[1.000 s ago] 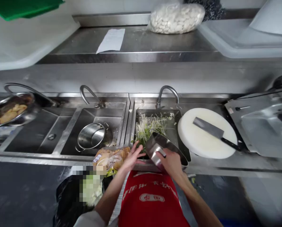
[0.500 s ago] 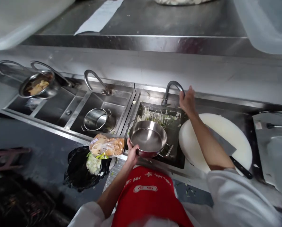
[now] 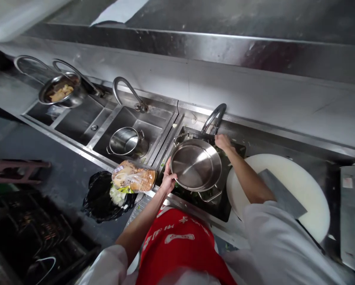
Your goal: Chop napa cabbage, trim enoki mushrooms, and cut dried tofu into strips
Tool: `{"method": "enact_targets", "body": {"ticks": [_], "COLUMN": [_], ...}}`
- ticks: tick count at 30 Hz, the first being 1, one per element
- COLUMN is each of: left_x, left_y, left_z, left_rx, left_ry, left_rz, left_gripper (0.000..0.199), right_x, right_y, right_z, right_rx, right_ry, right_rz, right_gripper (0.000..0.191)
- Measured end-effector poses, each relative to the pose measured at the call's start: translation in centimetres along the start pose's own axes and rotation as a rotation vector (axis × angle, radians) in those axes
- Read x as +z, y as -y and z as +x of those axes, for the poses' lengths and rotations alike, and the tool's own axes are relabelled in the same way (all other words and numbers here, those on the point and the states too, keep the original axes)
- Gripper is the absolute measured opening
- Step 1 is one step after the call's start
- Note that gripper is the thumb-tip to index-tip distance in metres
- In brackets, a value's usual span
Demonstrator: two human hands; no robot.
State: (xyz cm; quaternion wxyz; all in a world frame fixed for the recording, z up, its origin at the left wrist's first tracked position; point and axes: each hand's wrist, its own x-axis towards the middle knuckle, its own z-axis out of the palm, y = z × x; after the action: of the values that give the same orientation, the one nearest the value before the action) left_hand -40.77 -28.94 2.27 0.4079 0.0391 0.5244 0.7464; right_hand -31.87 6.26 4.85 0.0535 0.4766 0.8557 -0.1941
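My left hand [image 3: 168, 180] grips the left rim of a wide stainless steel pan [image 3: 195, 168], which has two wire loop handles. The pan is held over the right-hand sink [image 3: 225, 211] and hides most of what lies in it. My right hand [image 3: 223, 142] is closed close to the base of the curved faucet [image 3: 217, 114] behind the pan. What its fingers grip is hidden. The faucet's spout arches toward the pan's far side; I cannot make out running water.
Right of the sink lies a round white cutting board [image 3: 302, 186] with a cleaver [image 3: 281, 192] on it. Left are a steel pot [image 3: 125, 142] in another sink, bagged bread [image 3: 136, 176], a black trash bag [image 3: 97, 198] and a pot of food [image 3: 67, 93]. A steel shelf [image 3: 195, 43] overhangs.
My right hand has come down from beside the spout to the faucet's base and closed. The spout has swung left. The pan has moved up, further over the sink, covering the white stalks.
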Motion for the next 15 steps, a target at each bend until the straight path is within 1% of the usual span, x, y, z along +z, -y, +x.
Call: {"method": "enact_targets", "body": {"ticks": [3,4,6,7,8,9,10,11,12,13,14,15], "left_x": [0.6,0.8,1.0,1.2,1.4,1.6,1.8,2.2,2.5,2.9,3.4,3.8], "left_y": [-0.3,-0.3,-0.1,0.1,0.3,0.5,0.8,1.1,1.4,1.7,1.8,1.9], "left_z": [1.2,1.6,2.4,2.7,2.9,3.1,3.2,3.2,3.1,3.0,3.0,3.0], "left_rx": [0.025,0.023,0.0,-0.021,-0.043,-0.064,-0.081,-0.094,-0.102,-0.108,-0.113,-0.114], "left_ry": [0.023,0.023,0.018,0.018,0.021,0.026,0.032,0.041,0.05,0.062,0.076,0.09], "left_rz": [-0.019,-0.031,-0.054,-0.063,-0.069,-0.074,-0.081,-0.088,-0.093,-0.092,-0.081,-0.062], "left_gripper": [0.104,0.103,0.102,0.102,0.102,0.101,0.099,0.098,0.096,0.094,0.092,0.091], "right_x": [0.5,0.4,0.4,0.5,0.7,1.1,1.5,1.9,2.4,2.8,3.3,3.9], "right_y": [-0.6,-0.7,-0.8,-0.7,-0.5,0.0,0.6,1.5,2.5,3.7,5.1,6.4], "right_z": [-0.7,-1.3,-2.9,-3.9,-4.8,-5.7,-6.5,-7.0,-7.4,-7.6,-7.8,-8.1], "right_rx": [-0.035,-0.042,-0.07,-0.116,-0.187,-0.263,-0.321,-0.339,-0.31,-0.254,-0.205,-0.202], "right_ry": [0.016,-0.002,-0.115,-0.178,-0.209,-0.195,-0.138,-0.055,0.018,0.056,0.054,0.032], "right_rz": [0.009,0.013,0.032,0.042,0.046,0.04,0.022,-0.003,-0.031,-0.056,-0.07,-0.071], "right_gripper": [0.043,0.043,0.049,0.051,0.051,0.048,0.042,0.038,0.035,0.035,0.037,0.039]}}
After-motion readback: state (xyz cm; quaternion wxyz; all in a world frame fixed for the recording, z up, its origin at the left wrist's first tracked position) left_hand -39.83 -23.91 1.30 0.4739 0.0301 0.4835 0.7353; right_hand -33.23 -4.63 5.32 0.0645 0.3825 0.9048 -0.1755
